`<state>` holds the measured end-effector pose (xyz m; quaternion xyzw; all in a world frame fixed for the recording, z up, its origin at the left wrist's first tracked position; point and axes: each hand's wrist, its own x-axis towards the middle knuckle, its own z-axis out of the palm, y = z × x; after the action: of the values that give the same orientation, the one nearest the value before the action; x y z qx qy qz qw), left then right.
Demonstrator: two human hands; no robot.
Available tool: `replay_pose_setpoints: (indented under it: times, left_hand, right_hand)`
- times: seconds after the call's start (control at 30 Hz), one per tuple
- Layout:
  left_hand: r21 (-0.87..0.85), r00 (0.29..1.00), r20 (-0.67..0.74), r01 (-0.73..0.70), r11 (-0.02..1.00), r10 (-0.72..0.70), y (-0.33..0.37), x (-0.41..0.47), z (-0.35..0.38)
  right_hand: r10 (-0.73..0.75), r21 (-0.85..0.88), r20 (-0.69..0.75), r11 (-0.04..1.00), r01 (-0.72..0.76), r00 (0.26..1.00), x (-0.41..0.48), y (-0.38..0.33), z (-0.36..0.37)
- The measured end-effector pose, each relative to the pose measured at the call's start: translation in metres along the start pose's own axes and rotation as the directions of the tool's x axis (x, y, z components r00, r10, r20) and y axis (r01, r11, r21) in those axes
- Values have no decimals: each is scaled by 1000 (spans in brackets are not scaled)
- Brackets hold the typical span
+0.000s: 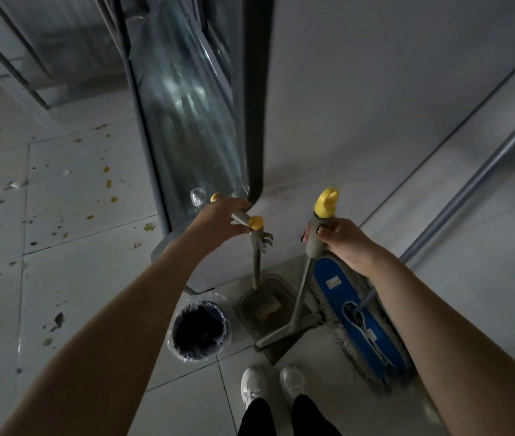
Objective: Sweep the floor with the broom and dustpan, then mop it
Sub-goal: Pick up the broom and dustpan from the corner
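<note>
My left hand [218, 220] grips the grey crossbar handle with yellow end caps on the dustpan [257, 305], whose pan rests on the floor by the wall. My right hand [339, 239] holds the grey handle, topped by a yellow loop, of the broom [300, 297]; its head lies across the dustpan's front. A flat mop [366, 322] with a blue pad and grey fringe leans on the floor to the right, partly behind my right forearm. Its metal pole [470, 184] runs up along the wall.
A small bin [201, 330] lined with a clear bag stands left of the dustpan. Yellow and dark scraps [108, 184] litter the white floor tiles on the left. A clear plastic curtain strip [183, 114] hangs beside a dark door frame. My white shoes [273, 383] stand below.
</note>
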<state>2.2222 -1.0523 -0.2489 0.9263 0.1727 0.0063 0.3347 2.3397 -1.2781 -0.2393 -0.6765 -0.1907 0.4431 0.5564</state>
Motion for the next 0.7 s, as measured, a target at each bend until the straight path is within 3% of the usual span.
replay_pose_setpoints:
  times: [0.17,0.3,0.43,0.57,0.7]
  left_hand:
    - [283,986,163,-75,956,29,-12,25,-5]
    - [462,931,362,-227,857,51,-15,39,-11]
    - [508,882,463,-346,789,88,-11,51,-11]
    - [521,835,549,-365,772,25,-4,57,-6]
    - [481,825,553,-433,762,120,5,52,2]
  right_hand:
    - [4,-26,19,1000,-4,1000,-1,-4,5]
    - [2,-36,16,999,-1,1000,-2,-2,3]
    - [11,-53,-4,999,-11,1000,0,1,-2]
    - [11,-49,-9,999,-11,1000,6,2,-1]
    - [8,-70,8,998,-7,1000,7,-2,1]
